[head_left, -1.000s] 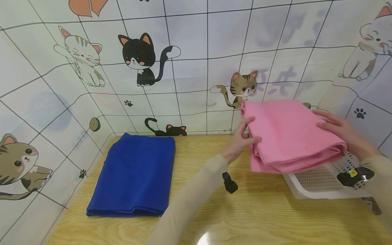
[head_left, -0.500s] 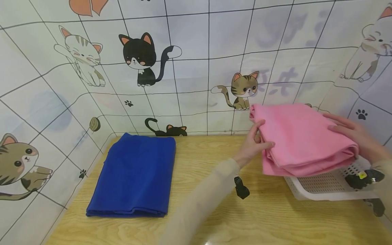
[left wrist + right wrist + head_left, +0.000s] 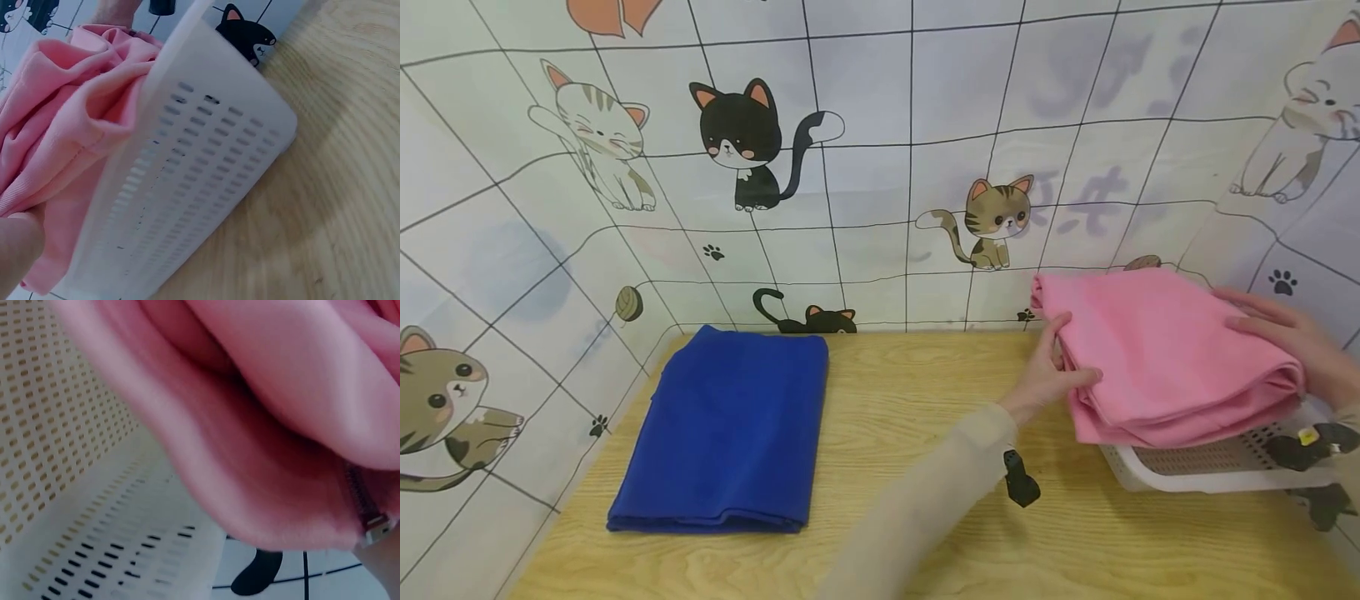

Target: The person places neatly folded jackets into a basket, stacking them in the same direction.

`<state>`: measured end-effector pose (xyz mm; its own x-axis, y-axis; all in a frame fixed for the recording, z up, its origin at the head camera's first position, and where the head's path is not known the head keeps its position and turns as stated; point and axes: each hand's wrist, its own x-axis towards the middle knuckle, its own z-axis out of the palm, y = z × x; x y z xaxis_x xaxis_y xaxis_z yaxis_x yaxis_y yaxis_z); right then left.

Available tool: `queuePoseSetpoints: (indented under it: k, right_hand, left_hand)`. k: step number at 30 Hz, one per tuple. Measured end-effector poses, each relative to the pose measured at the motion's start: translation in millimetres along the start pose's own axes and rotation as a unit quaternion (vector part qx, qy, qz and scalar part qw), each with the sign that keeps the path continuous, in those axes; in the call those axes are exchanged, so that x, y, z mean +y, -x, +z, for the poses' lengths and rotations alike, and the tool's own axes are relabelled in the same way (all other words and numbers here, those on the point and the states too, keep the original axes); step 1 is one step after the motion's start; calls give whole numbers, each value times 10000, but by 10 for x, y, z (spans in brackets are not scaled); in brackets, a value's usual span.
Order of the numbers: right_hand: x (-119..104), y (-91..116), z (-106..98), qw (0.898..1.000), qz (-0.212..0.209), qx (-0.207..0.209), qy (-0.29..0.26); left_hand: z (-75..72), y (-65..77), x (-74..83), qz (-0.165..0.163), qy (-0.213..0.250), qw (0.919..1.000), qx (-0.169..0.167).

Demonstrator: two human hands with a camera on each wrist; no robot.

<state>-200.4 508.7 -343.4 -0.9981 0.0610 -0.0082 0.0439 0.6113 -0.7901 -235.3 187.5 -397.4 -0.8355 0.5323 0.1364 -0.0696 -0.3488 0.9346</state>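
Note:
Both my hands hold a folded pink garment [image 3: 1172, 350] over the white plastic basket [image 3: 1217, 482] at the right of the head view. My left hand [image 3: 1047, 382] pinches its left edge, thumb on top. At the right edge my right hand [image 3: 1288, 333] grips it, with fingers lying over the top; its thumb is hidden. In the left wrist view, loose folds of the garment [image 3: 69, 119] overlap the rim of the perforated basket [image 3: 206, 125]. A metal zipper [image 3: 373, 526] shows on the garment in the right wrist view, with the basket's inner wall [image 3: 44, 412] beside it.
A folded blue cloth [image 3: 726, 429] lies at the left of the wooden table [image 3: 917, 400]. Behind the table and at both sides stands a wall covering [image 3: 872, 183] printed with cats and grid lines. Dark devices are strapped at both wrists.
Both hands have carried the pink garment to the right and slightly down, farther over the basket. The blue cloth and the basket have stayed in place.

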Motion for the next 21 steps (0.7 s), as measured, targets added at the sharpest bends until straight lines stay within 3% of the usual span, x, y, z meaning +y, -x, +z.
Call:
queuePoseSetpoints:
  k: [7,14,21]
  right_hand:
    - [96,43,-85,9996,260,-120,60]
    - [155,42,-92,9997,118,-209,55]
    - [218,49,-68,9995,218,-202,133]
  left_hand:
    - [137,-6,-103,-183,-528,9984,100]
    - [179,-19,-141,-159,-1372,9904,-2]
    - [222,-76,-181,-161,-1865,9823,-61]
